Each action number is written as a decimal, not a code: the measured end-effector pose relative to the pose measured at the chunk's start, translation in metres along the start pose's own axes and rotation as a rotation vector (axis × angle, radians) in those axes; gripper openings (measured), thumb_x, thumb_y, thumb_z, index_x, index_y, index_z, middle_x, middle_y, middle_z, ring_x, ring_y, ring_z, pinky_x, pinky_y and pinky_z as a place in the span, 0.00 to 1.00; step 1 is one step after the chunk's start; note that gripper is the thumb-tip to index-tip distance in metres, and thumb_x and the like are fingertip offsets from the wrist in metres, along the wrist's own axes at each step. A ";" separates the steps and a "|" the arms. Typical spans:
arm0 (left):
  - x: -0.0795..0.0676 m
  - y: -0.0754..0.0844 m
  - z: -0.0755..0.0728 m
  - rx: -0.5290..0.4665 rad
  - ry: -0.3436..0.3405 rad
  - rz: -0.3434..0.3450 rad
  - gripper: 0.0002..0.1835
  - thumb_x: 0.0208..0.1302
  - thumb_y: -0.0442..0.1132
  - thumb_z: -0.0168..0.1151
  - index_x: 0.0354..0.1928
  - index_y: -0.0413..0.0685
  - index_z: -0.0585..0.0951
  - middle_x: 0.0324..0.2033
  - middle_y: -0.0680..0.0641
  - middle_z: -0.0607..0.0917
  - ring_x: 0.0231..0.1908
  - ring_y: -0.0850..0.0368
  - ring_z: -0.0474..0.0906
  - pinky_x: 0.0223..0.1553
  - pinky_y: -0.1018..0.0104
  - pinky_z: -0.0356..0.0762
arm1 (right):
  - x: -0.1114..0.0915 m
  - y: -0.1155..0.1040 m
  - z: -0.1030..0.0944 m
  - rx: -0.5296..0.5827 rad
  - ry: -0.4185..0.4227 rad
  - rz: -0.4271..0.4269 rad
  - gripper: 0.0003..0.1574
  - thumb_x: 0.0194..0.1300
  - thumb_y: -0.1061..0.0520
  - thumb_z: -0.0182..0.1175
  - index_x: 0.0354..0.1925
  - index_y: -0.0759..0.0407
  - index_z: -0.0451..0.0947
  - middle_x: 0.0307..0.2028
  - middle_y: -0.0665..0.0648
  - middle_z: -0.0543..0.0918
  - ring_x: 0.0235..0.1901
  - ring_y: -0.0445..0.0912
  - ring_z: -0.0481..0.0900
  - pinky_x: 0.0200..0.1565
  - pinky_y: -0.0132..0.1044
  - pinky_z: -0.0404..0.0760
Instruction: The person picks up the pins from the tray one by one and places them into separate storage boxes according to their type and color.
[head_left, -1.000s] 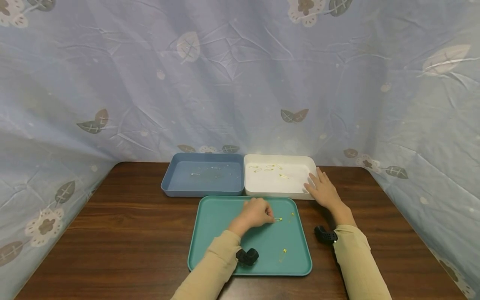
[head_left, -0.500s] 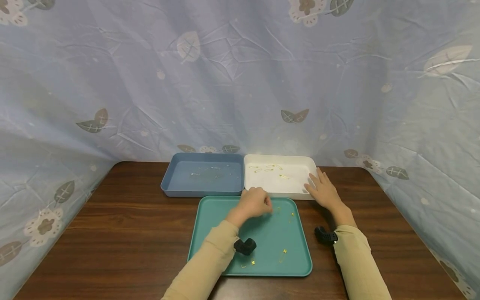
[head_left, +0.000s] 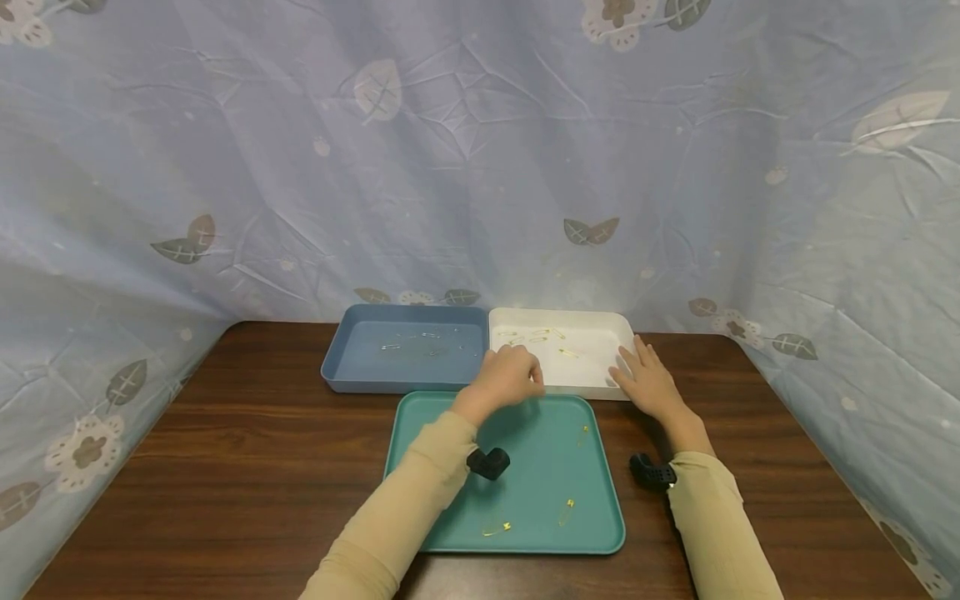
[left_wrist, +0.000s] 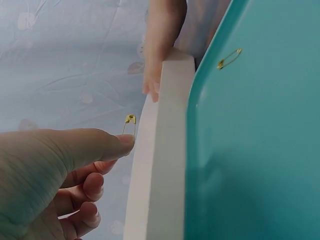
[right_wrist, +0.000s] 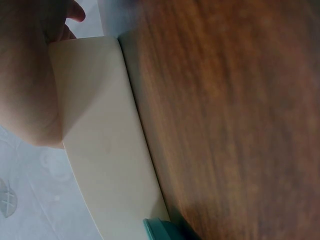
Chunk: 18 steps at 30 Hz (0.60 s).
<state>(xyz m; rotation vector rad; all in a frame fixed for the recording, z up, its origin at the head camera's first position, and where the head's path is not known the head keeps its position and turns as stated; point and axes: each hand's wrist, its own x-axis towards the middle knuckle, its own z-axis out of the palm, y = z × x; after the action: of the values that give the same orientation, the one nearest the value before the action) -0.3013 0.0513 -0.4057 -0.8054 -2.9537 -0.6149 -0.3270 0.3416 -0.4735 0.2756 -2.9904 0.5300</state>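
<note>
My left hand [head_left: 502,377] is above the front rim of the white tray [head_left: 596,337]. In the left wrist view, its thumb and finger pinch a gold safety pin [left_wrist: 130,120], head upward. The right hand [head_left: 649,385] rests at the white tray's right side, fingers loosely spread over the rim. Several gold safety pins [head_left: 567,353] lie in the white tray, some close behind my left hand. On the green tray [head_left: 540,467] are three gold safety pins: one near the front edge [head_left: 497,530], one at front right [head_left: 566,512] and one at back right [head_left: 583,434].
A blue tray [head_left: 352,367] with several silver safety pins [head_left: 391,347] stands left of the white one. All three trays sit on a dark wooden table [head_left: 225,467]. A patterned cloth [head_left: 450,167] hangs behind and at both sides.
My left hand has lifted a safety pin off the back right of the green tray and carried it back to the white tray's front rim. The right hand stays put.
</note>
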 end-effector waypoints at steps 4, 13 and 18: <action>0.007 -0.002 -0.003 0.023 0.017 0.015 0.06 0.60 0.45 0.67 0.26 0.59 0.86 0.33 0.56 0.84 0.37 0.55 0.77 0.47 0.51 0.72 | 0.000 -0.001 0.001 0.003 0.002 0.003 0.41 0.75 0.42 0.43 0.73 0.68 0.54 0.74 0.75 0.44 0.72 0.73 0.42 0.69 0.69 0.49; 0.023 -0.006 -0.005 0.056 0.026 0.039 0.07 0.63 0.46 0.65 0.29 0.57 0.86 0.34 0.54 0.82 0.38 0.53 0.75 0.48 0.50 0.71 | -0.001 -0.003 0.000 -0.003 -0.003 -0.002 0.41 0.75 0.39 0.42 0.74 0.64 0.53 0.74 0.75 0.44 0.73 0.73 0.42 0.68 0.70 0.49; 0.041 -0.007 -0.005 0.130 0.051 0.058 0.07 0.65 0.48 0.63 0.31 0.58 0.86 0.36 0.53 0.81 0.38 0.54 0.74 0.46 0.53 0.71 | 0.000 -0.001 0.000 -0.039 -0.020 0.018 0.42 0.75 0.37 0.40 0.75 0.60 0.52 0.76 0.72 0.43 0.74 0.71 0.39 0.67 0.72 0.45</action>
<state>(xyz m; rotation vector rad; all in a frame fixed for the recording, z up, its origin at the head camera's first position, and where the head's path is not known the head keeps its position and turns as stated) -0.3406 0.0634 -0.3994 -0.8464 -2.8777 -0.4290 -0.3264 0.3405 -0.4726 0.2529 -3.0217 0.4734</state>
